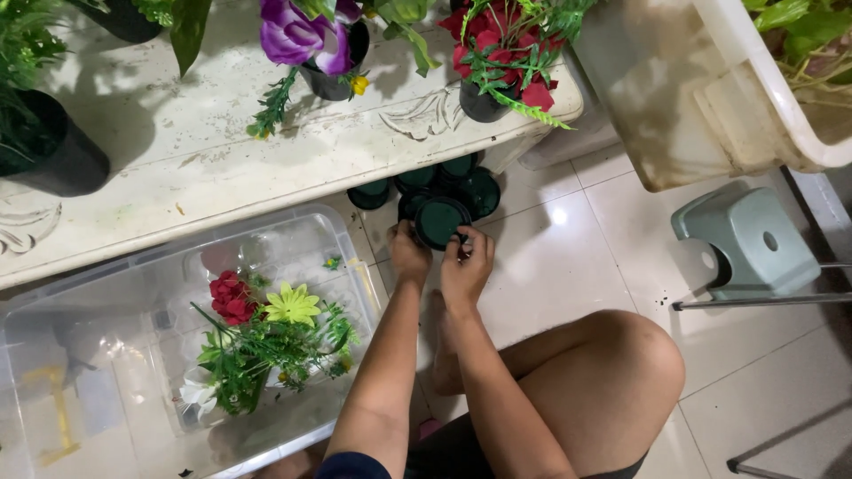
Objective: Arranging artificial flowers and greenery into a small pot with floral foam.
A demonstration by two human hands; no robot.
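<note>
Crouching on the tiled floor (568, 266), a person holds one small dark green pot (441, 222) in both hands, just under the front edge of a white table (222, 168).

- Clear plastic bin (115, 355): on the floor at the left, under the table's front edge. Inside lie loose artificial flowers (257, 333), red, yellow-green and white, with green fern sprigs.
- Table top: a black pot (62, 160) at the left edge; a black pot with purple flowers (311, 40) near the middle; a black pot with red flowers (501, 53) at the right corner.
- Left hand (408, 253): fingers curled around the left rim of the green pot, pinching it.
- Green pot: on the floor side of the table's right end, at the front of a cluster of like pots (444, 177) that reaches back into the shade below the table. Its round mouth is tipped toward the camera.
- Right hand (468, 266): fingers curled over the right rim, thumb underneath, pressing the pot.
- Grey-green stool (745, 239): on the floor at the right, below a large white tub (710, 98).

Handling note: the pots appear nested or packed close, so an even grip on opposite rims and a straight pull seem wise, lest the neighbours tip.
</note>
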